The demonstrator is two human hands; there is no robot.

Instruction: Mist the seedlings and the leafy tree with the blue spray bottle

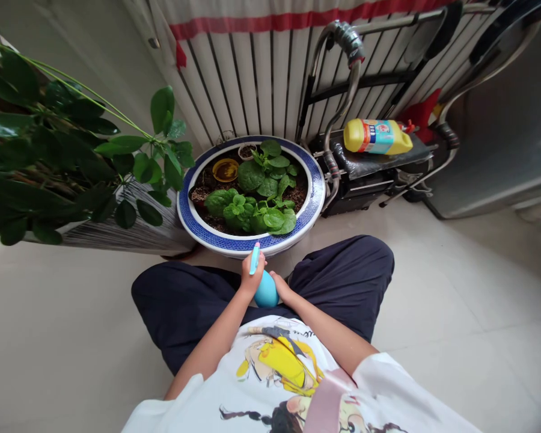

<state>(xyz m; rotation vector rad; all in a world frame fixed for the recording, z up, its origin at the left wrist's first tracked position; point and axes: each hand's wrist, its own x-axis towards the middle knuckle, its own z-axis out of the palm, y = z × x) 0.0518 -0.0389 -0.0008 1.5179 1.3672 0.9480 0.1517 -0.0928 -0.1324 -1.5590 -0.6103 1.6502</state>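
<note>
A blue spray bottle with a light-blue trigger head and a pink nozzle is held low between my legs. My left hand is wrapped around its neck and trigger. Against the right side of the bottle rests my right hand, its fingers curled around the body and partly hidden. Just beyond the nozzle stands a wide white pot with a blue patterned rim. Leafy green plants grow in its dark soil. A yellow dish and a small white-rimmed cup also sit in the soil.
A tall plant in a grey ribbed planter leans in from the left. At right is a metal-framed walker with a yellow bottle lying on its black seat. A white slatted radiator stands behind the pot.
</note>
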